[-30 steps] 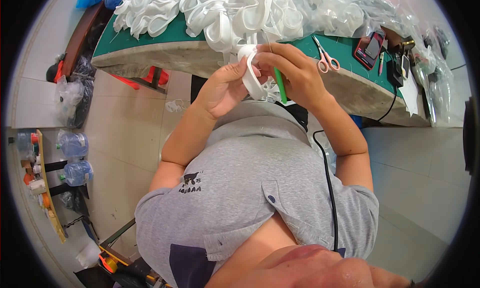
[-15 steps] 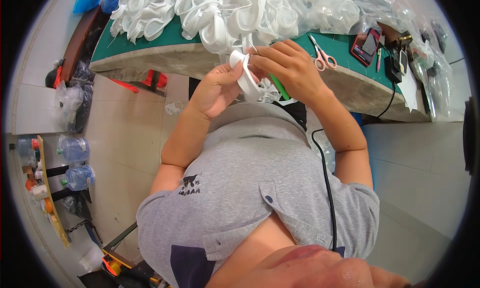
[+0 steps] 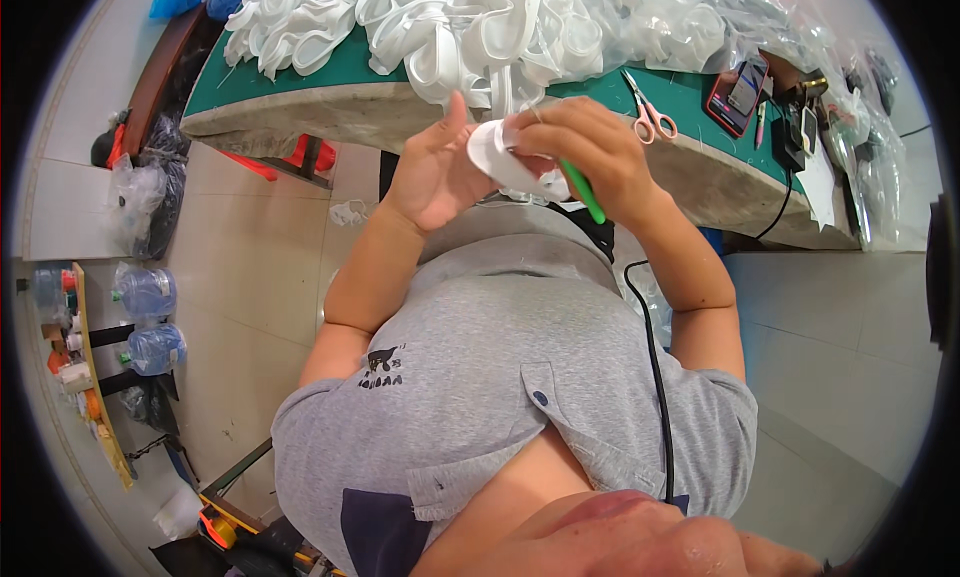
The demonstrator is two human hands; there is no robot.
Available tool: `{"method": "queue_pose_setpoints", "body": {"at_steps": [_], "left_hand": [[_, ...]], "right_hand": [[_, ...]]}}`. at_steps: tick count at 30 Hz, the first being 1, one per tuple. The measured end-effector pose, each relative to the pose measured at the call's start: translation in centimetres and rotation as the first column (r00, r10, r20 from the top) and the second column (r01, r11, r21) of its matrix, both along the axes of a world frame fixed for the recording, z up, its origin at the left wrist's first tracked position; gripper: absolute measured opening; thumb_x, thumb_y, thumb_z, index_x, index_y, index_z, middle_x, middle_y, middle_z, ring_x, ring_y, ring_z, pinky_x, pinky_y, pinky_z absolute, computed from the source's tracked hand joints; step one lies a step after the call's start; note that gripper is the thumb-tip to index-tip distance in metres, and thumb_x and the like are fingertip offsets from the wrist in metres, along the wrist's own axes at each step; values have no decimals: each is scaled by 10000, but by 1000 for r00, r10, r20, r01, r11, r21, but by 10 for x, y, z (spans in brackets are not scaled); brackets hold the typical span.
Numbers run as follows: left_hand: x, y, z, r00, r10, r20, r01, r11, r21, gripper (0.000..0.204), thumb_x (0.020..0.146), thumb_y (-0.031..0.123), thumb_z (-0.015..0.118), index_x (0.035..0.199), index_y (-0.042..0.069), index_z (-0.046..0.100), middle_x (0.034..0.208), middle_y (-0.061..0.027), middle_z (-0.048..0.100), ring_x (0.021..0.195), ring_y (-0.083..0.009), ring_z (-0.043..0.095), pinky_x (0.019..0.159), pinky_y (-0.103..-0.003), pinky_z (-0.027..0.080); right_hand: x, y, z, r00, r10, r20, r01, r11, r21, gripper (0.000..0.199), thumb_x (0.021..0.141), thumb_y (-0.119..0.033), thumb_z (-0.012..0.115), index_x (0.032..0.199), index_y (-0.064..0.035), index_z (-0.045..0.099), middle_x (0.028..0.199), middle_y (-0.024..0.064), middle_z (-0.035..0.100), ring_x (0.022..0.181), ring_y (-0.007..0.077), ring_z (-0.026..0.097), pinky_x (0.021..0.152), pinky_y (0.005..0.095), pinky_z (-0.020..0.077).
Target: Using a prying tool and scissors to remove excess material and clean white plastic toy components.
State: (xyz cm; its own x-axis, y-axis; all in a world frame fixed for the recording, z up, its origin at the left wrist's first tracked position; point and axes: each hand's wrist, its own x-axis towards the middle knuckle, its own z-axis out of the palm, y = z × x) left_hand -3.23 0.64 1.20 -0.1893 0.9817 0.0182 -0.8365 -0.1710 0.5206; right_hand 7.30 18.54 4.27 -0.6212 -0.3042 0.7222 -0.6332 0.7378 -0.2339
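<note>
In front of my belly, at the near edge of the table, a white curved band-like piece (image 3: pixel 490 155) is between my two hands. My right hand (image 3: pixel 598 155) is closed, its fingertips pinching the upper edge of the piece. A slim tool with a bright green handle (image 3: pixel 583 192) sticks out below its palm; its working end is hidden. My left hand (image 3: pixel 437 175) is open, thumb stretched up and palm turned toward the piece. Its fingers are partly hidden behind the white piece.
White looped pieces (image 3: pixel 300 27) lie heaped on the green tabletop (image 3: pixel 345 65), beside clear plastic bags (image 3: pixel 670 32). Pink-handled scissors (image 3: pixel 655 122), a phone (image 3: pixel 737 97) and a black adapter (image 3: pixel 788 142) lie to the right. A black cable (image 3: pixel 655 367) runs down my front.
My left thumb has lifted off the white piece and now points up. The piece has turned in my right hand, and the green handle has swung slightly down and right.
</note>
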Motion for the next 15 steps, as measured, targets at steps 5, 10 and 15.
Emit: {"method": "queue_pose_setpoints", "body": {"at_steps": [5, 10, 15], "left_hand": [[6, 2, -15, 998, 49, -46, -54, 993, -102, 423, 942, 309, 524, 1218, -11, 521, 1151, -97, 600, 1067, -195, 567, 962, -356, 421], [8, 5, -18, 979, 197, -55, -197, 980, -8, 268, 952, 198, 515, 1151, 30, 579, 1135, -68, 614, 1071, -172, 562, 961, -356, 427], [19, 6, -16, 920, 368, -138, -370, 929, 13, 252, 953, 155, 500, 1167, 42, 571, 1130, -93, 610, 1013, -185, 594, 940, -350, 460]], "right_hand": [[7, 9, -1, 1000, -18, -20, 17, 999, -28, 228, 817, -181, 648, 968, -10, 636, 995, 116, 658, 860, 260, 636, 773, 340, 500], [26, 35, 1, 964, -97, 249, 243, 707, -665, 580, 947, -517, 380, 1042, -1, 626, 1013, 121, 654, 904, 187, 607, 696, 298, 455], [34, 50, 10, 820, -491, 295, 564, 782, -264, 331, 928, -248, 417, 1039, 6, 598, 1003, 114, 616, 910, 220, 585, 779, 326, 440]]}}
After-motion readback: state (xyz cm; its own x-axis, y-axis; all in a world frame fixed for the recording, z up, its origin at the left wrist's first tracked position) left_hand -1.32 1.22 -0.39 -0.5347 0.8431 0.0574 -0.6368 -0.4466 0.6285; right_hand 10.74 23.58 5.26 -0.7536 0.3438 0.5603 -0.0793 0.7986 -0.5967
